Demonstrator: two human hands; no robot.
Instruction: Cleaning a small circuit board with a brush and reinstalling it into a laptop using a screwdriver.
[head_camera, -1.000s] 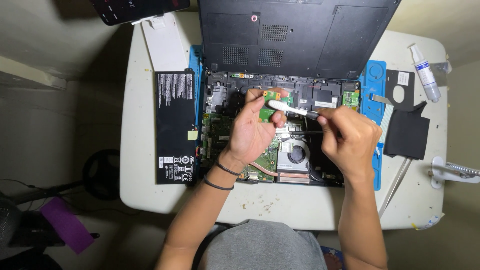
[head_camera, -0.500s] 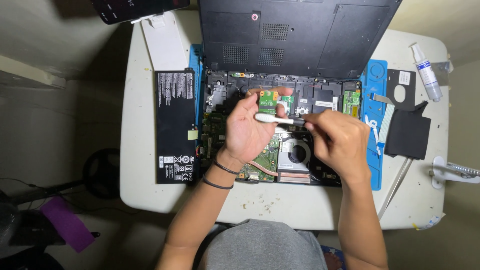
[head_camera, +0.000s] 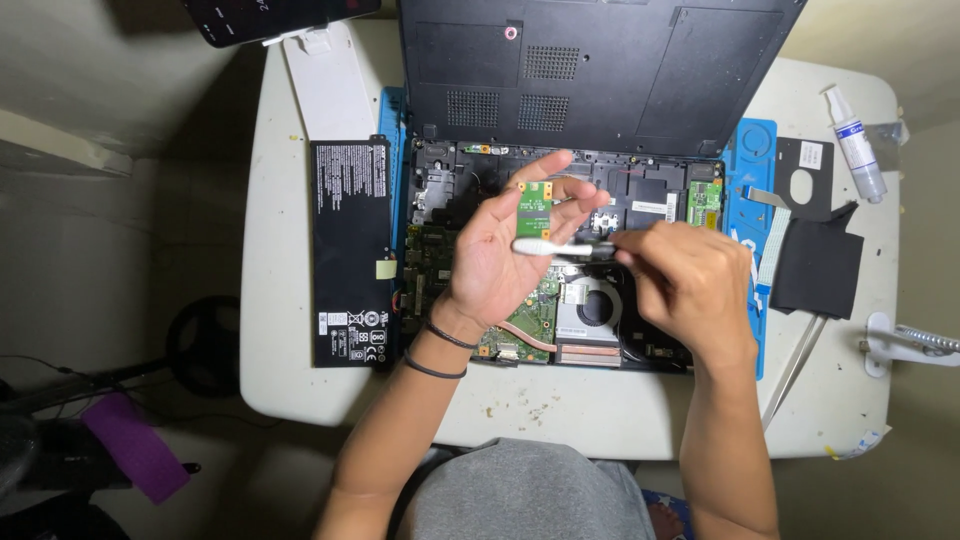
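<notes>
My right hand (head_camera: 690, 290) hides brush handle (head_camera: 565, 246) end; my palms cover motherboard (head_camera: 520, 320) middle; laptop lid (head_camera: 600, 70) cut off at far edge.

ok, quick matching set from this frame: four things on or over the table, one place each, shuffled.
Things:
1. small green card
2. white brush
3. black battery
4. spray bottle

Places:
A. flat on the table, left of the open laptop
B. in the right hand, its tip at the card
C. at the table's far right corner
D. pinched in the left hand, over the laptop

Pairs: 1-D, 2-B, 3-A, 4-C
</notes>
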